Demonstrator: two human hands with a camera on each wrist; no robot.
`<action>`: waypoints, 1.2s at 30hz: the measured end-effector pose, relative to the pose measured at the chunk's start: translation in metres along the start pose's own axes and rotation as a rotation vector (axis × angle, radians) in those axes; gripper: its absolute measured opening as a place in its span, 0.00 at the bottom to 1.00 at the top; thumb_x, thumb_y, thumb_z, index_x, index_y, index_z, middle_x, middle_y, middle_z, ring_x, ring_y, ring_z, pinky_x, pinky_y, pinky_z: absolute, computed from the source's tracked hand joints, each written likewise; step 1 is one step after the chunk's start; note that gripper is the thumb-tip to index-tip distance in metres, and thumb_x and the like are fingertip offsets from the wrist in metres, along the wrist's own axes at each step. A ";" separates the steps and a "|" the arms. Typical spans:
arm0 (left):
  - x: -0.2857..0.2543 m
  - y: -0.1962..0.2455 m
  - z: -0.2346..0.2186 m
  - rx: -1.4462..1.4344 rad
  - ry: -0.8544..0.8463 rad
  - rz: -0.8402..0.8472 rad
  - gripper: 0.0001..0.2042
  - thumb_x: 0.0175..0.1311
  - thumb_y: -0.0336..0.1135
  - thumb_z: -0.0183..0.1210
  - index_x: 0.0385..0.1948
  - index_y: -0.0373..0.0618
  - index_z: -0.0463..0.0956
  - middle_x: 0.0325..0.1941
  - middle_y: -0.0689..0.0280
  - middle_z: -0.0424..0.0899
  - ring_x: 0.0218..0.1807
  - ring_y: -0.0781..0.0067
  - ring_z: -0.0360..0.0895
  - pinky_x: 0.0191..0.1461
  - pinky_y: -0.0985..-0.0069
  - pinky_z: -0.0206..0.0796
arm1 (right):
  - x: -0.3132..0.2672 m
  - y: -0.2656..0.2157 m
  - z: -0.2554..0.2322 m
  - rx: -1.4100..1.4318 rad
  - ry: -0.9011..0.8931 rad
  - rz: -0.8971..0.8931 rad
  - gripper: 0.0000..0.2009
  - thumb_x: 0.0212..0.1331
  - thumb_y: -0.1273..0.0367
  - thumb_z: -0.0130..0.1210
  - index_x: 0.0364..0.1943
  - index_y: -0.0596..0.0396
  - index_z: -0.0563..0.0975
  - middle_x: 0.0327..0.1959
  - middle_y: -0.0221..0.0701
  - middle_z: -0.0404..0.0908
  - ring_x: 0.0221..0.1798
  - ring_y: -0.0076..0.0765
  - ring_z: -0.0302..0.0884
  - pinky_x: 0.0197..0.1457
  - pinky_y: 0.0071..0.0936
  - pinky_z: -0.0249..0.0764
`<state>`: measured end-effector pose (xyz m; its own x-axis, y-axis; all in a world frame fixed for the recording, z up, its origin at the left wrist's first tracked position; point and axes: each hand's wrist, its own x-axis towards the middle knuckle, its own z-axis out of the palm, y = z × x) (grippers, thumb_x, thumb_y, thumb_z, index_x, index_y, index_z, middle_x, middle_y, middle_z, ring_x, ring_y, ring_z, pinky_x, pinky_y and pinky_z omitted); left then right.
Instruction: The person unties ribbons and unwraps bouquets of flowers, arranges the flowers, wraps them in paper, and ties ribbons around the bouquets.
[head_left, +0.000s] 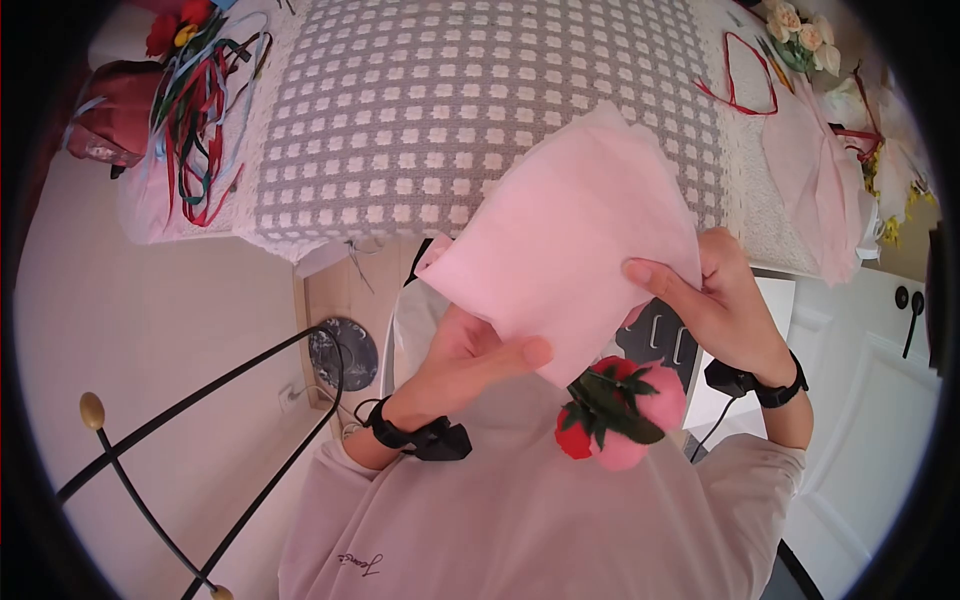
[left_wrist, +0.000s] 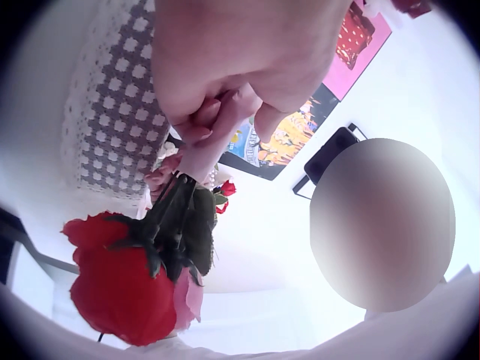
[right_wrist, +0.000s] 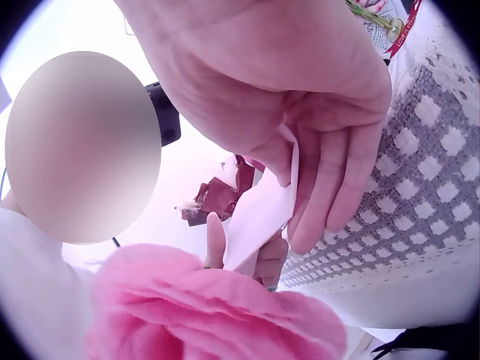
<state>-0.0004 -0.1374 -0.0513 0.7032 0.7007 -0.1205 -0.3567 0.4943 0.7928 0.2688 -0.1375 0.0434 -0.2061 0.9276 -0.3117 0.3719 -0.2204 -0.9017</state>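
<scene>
A sheet of pale pink wrapping paper is wrapped about the stems of a small bunch of artificial roses. The rose heads, red and pink with green leaves, stick out below the paper toward my chest. My left hand grips the wrapped paper near its lower end, thumb on top and fingers beneath. With thumb and fingers, my right hand pinches the paper's right edge. In the left wrist view, a red rose hangs close below the hand. A large pink rose fills the bottom of the right wrist view.
A grey and white checked cloth covers the table ahead. Ribbons hang at the left beside a dark red bag. More pink paper, a red ribbon and pale roses lie at the right. A black metal frame stands lower left.
</scene>
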 end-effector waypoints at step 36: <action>0.014 0.029 0.023 -0.300 0.331 -0.099 0.30 0.81 0.50 0.53 0.76 0.42 0.57 0.72 0.62 0.73 0.71 0.69 0.74 0.70 0.65 0.72 | 0.001 0.006 0.045 0.280 -0.283 0.228 0.28 0.65 0.68 0.70 0.67 0.58 0.72 0.60 0.32 0.81 0.61 0.29 0.79 0.64 0.34 0.78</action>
<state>0.0136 -0.1255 -0.0164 0.5262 0.7448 -0.4103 -0.4940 0.6605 0.5655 0.2303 -0.1512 0.0237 -0.4008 0.7359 -0.5457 0.1851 -0.5183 -0.8349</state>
